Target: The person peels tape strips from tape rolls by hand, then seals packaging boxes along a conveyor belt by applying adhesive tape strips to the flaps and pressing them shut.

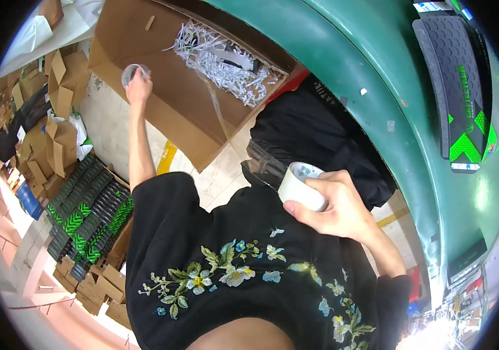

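My right hand [342,204] grips a wide white roll of tape [300,188], thumb along its near side and fingers behind. A clear crinkled strip of film [267,160] hangs at the roll, and a thin clear band runs from there up over the carton. My left arm reaches out to the far left. My left hand [138,87] is closed at the carton's left edge, on a round greyish-white ring [132,73] whose kind I cannot make out. The open brown carton [173,125] holds white shredded paper [214,58] with a dark item partly buried.
A green-covered table [401,140] curves along the right, bearing a black-and-green package [465,93]. Black cloth [319,140] lies beside the carton. Several black-and-green boxes [86,216] are stacked at the left, near opened brown cartons [62,143]. A person [4,140] is at the far left.
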### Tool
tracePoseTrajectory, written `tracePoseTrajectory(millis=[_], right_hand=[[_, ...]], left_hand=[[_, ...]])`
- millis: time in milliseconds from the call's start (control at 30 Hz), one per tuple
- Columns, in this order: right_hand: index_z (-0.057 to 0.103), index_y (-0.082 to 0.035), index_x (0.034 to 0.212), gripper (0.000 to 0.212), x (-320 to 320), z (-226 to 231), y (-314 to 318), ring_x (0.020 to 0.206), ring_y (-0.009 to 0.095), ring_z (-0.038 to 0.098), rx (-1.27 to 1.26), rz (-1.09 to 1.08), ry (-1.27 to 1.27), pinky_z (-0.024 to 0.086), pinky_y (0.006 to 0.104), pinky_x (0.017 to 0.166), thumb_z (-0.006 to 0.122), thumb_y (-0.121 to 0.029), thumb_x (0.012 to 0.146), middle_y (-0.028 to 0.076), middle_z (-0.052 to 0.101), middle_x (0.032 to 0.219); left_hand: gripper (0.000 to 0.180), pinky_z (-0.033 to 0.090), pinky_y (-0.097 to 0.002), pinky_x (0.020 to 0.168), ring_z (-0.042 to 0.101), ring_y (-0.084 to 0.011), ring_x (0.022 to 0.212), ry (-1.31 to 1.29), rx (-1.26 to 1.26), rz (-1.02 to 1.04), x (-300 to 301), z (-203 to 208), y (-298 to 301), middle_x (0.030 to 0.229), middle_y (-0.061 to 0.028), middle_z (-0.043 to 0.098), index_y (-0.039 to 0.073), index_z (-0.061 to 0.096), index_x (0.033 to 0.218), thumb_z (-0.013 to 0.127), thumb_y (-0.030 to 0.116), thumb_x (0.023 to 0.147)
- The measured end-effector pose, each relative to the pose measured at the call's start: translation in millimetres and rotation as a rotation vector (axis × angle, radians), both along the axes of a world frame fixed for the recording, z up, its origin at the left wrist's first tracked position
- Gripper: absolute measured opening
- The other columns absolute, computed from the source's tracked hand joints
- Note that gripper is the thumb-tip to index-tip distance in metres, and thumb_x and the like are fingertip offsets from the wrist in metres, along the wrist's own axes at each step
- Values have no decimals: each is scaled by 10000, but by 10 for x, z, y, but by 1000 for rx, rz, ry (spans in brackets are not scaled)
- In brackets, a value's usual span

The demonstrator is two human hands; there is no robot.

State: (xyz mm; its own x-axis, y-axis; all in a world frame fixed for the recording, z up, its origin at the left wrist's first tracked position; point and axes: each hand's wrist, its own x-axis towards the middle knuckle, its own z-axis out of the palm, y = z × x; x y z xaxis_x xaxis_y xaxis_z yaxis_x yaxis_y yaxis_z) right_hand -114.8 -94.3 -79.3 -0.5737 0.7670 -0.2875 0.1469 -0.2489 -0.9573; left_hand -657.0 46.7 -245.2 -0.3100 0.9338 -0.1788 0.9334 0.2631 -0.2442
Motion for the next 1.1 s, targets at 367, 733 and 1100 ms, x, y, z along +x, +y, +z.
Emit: tracePoseTrajectory(millis=[367,733,1100], right_hand=[[574,-4,739,311,-239,-332,180,564,389,606,163,20,-59,489,439,586,744,-248,830,186,555,567],[642,14,845,298,-297,-453,133,645,400,651,377,104,-173,532,479,652,733,-269,823,198,617,632],[644,13,940,323,-425,-338,156,690,400,655,393,40,-133,531,485,733,734,-273,819,207,628,668]], left_hand=[[289,489,-365,919,617,-165,1049,-1677,-265,44,2942,1033,-866,1084,-87,695,5,656,1127,662,226,940],[345,506,-406,744,650,-271,817,-582,482,-666,2811,2316,-593,865,-107,697,21,717,987,843,45,666],[373,458,-402,889,634,-261,959,-398,352,-900,3269,2281,95,1033,-85,664,51,706,1099,787,85,737]])
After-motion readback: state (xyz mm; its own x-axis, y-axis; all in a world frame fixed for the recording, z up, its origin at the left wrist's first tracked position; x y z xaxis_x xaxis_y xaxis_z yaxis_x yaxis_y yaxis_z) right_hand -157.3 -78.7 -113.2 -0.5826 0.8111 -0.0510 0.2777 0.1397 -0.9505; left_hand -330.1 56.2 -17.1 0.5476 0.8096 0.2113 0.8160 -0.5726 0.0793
